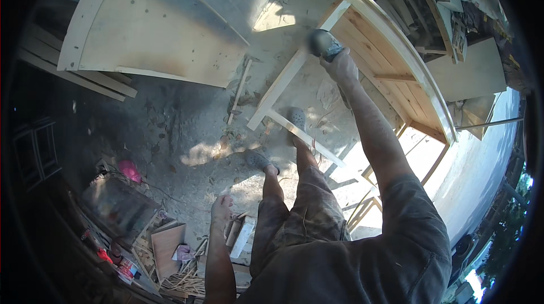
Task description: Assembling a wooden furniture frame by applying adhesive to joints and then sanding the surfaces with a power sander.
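Note:
My right hand [341, 68] is wrapped round a handheld power sander [325, 44] with a dark, round head, somewhat blurred. The sander's head is against the leg end of a pale wooden table frame [286, 80], near its upper corner. This frame lies on its side, with its boarded underside [377, 57] facing me. My left hand [221, 209] hangs low beside my left leg, away from the work, its fingers curled in with nothing seen in them.
A large pale wooden panel [164, 23] stands at upper left. Stacked planks [405, 6] fill the upper right. Wood offcuts [168, 250] and thin sticks lie at lower left near a pink object [130, 171]. A loose wooden strip [240, 91] and leaves lie on the dusty floor [170, 128].

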A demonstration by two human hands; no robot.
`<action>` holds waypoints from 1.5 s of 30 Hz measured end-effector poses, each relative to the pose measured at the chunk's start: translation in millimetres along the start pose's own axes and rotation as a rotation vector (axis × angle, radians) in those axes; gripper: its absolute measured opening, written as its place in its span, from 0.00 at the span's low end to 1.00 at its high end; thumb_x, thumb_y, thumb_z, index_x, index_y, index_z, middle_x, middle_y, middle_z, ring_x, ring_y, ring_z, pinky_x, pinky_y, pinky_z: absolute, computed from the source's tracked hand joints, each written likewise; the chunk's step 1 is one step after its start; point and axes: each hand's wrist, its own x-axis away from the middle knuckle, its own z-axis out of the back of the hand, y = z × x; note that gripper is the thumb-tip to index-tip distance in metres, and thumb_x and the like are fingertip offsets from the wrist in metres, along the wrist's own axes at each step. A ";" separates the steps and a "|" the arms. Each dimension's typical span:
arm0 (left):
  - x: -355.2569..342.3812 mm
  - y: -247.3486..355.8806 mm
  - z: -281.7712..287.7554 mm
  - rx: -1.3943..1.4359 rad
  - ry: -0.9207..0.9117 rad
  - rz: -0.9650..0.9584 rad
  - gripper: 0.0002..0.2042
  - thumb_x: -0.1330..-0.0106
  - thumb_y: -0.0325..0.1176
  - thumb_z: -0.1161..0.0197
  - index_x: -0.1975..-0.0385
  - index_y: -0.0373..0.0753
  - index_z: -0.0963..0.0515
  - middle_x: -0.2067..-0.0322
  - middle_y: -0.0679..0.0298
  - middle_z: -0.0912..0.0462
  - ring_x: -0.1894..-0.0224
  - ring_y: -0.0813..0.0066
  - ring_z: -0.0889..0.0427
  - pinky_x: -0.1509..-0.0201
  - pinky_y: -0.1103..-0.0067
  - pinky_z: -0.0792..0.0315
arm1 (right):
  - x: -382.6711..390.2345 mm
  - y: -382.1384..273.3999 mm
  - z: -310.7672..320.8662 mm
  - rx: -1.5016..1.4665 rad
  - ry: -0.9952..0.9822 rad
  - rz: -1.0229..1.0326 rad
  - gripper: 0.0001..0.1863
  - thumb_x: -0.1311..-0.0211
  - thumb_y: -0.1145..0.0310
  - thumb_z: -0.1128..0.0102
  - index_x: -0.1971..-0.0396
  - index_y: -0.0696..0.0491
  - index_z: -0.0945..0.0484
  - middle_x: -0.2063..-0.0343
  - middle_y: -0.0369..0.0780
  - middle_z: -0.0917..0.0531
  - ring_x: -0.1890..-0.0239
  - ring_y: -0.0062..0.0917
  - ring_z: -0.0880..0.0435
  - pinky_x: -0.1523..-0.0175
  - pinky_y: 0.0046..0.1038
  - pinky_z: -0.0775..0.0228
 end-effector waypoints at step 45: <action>-146.6 400.1 -286.5 -0.827 0.166 -0.098 0.55 0.34 0.67 0.44 0.22 0.40 0.70 0.28 0.19 0.62 0.29 0.16 0.47 0.26 0.46 0.48 | -162.0 55.9 105.5 -0.181 -0.111 0.027 0.38 0.48 0.49 0.24 0.50 0.62 0.31 0.57 0.56 0.16 0.56 0.48 0.12 0.50 0.42 0.18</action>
